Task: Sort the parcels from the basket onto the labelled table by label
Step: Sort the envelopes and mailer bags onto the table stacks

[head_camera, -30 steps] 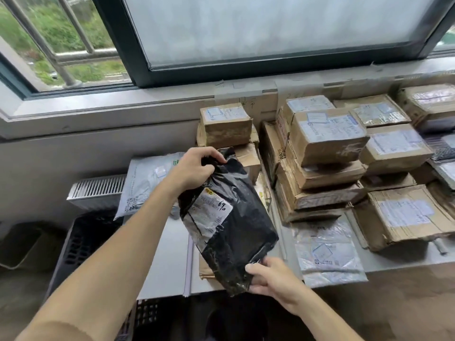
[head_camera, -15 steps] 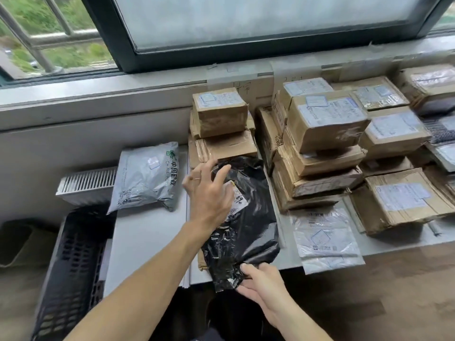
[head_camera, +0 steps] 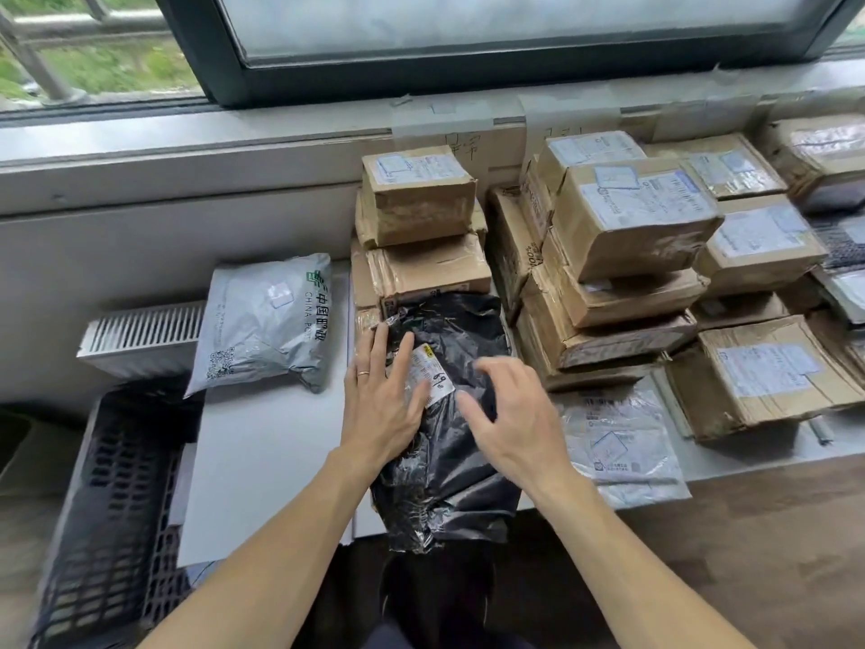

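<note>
A black plastic parcel (head_camera: 449, 466) with a white label lies flat on the table (head_camera: 262, 461), in front of a stack of brown cardboard boxes (head_camera: 421, 227). My left hand (head_camera: 381, 395) lies flat on the parcel's left side with straight fingers. My right hand (head_camera: 515, 414) hovers over or lightly touches its right side, fingers spread and loosely bent, holding nothing. The dark basket (head_camera: 107, 517) stands on the floor at the left of the table.
A grey China Post bag (head_camera: 267, 320) lies at the table's back left. Several stacked cardboard boxes (head_camera: 627, 255) fill the right side, with a clear plastic parcel (head_camera: 613, 437) in front of them. A white radiator grille (head_camera: 140, 330) is behind the basket.
The black parcel went from held up in both hands to lying flat on the table. My left hand now presses on it, and my right hand moved from its bottom edge to above it.
</note>
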A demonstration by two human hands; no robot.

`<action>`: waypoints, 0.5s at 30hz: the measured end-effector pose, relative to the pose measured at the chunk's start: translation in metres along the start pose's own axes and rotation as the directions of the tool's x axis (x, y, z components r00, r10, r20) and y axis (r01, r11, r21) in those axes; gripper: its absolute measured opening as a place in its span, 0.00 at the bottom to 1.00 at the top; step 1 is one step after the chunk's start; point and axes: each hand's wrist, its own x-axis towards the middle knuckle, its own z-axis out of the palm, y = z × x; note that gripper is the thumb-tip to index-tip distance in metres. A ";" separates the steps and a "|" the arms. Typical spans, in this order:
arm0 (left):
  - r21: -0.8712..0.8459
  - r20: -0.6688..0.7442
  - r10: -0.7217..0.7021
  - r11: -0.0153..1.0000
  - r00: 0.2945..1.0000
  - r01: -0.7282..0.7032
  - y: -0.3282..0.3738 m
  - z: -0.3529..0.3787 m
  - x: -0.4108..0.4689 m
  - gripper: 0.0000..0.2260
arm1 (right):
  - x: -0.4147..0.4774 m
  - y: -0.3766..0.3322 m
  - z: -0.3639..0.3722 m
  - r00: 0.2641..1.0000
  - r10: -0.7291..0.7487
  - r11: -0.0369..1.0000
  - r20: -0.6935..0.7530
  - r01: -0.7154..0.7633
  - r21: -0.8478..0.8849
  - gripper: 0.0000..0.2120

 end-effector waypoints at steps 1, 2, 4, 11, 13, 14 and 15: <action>-0.008 -0.016 0.006 1.000 1.000 -0.007 -0.001 0.002 0.000 0.33 | 0.012 0.003 0.014 0.997 -0.025 1.000 0.072 0.025 0.002 0.24; -0.011 -0.034 0.017 1.000 0.999 -0.018 -0.003 0.004 0.000 0.33 | 0.022 0.007 0.026 0.989 -0.011 1.000 0.147 0.014 -0.017 0.30; -0.027 -0.057 0.034 0.999 0.998 -0.036 -0.008 0.010 0.000 0.32 | 0.037 0.014 0.044 0.975 0.020 0.999 0.219 -0.010 -0.049 0.34; -0.070 0.002 0.034 0.997 0.999 -0.034 -0.018 0.022 0.005 0.32 | 0.047 0.025 0.067 0.974 0.023 0.986 0.224 0.014 -0.164 0.33; -0.082 0.041 0.025 0.996 0.999 -0.022 -0.016 0.017 0.004 0.32 | 0.047 0.025 0.066 0.974 0.023 0.989 0.225 0.011 -0.149 0.32; -0.103 0.045 0.030 0.994 0.999 -0.025 -0.016 0.013 0.004 0.32 | 0.048 0.024 0.064 0.974 0.028 0.991 0.224 0.002 -0.133 0.32; -0.127 0.039 0.038 0.991 0.999 -0.033 -0.016 0.008 0.004 0.32 | 0.048 0.022 0.062 0.975 0.036 0.993 0.220 -0.009 -0.119 0.32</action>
